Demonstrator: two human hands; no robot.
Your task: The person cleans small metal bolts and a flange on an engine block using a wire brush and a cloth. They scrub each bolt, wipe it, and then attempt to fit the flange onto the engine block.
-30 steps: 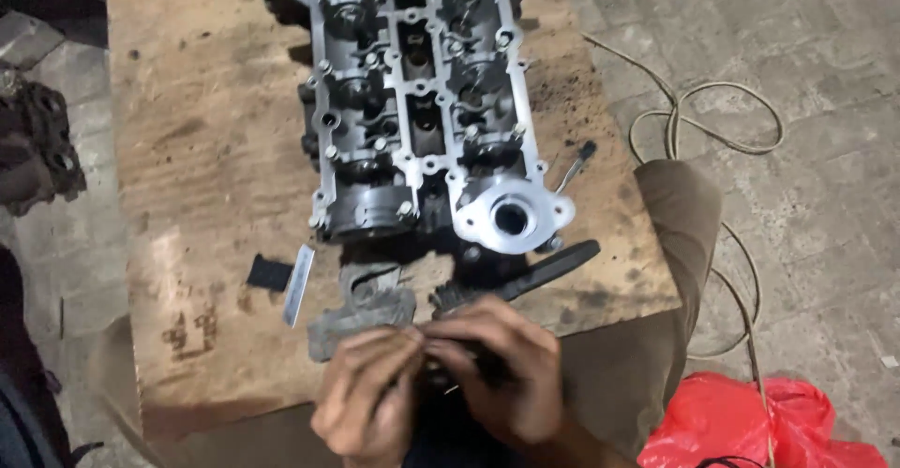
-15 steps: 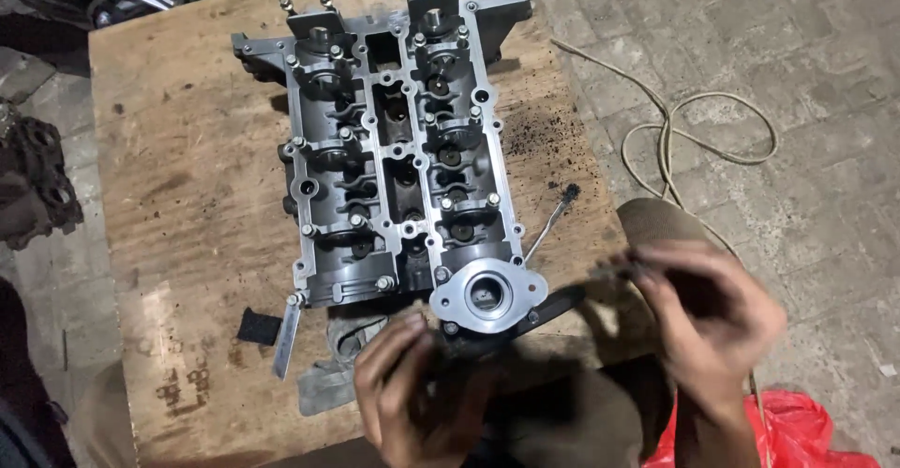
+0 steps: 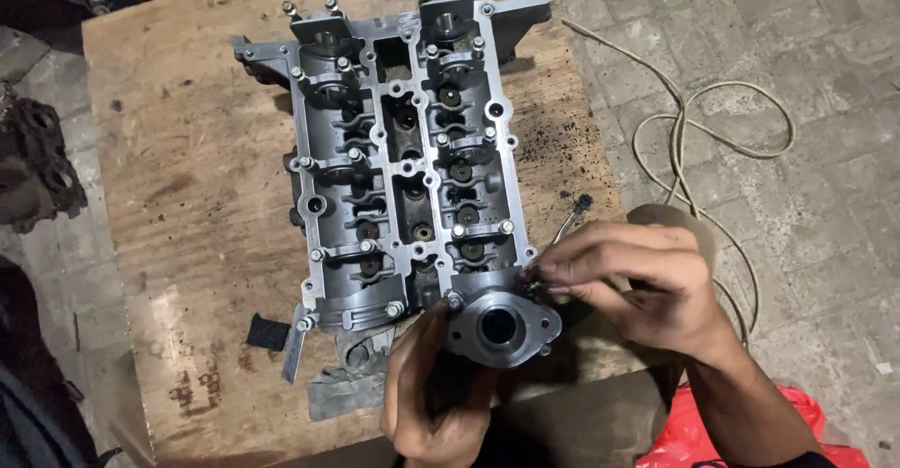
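Observation:
A grey aluminium engine cylinder head lies on a worn plywood board. My left hand rests at the head's near end, thumb against the round flanged housing. My right hand has its fingers pinched at the head's near right corner, apparently on a small dark part I cannot make out. A thin wire brush pokes out just above that hand.
A dirty rag, a small metal strip and a black pad lie near the board's front edge. A cord loops over the paved floor at right. A red plastic bag sits bottom right, dark machine parts at left.
Both hands were together at the board's front edge. My right hand swung out right, then came back to the head's near right corner. The left moved up to the flanged housing.

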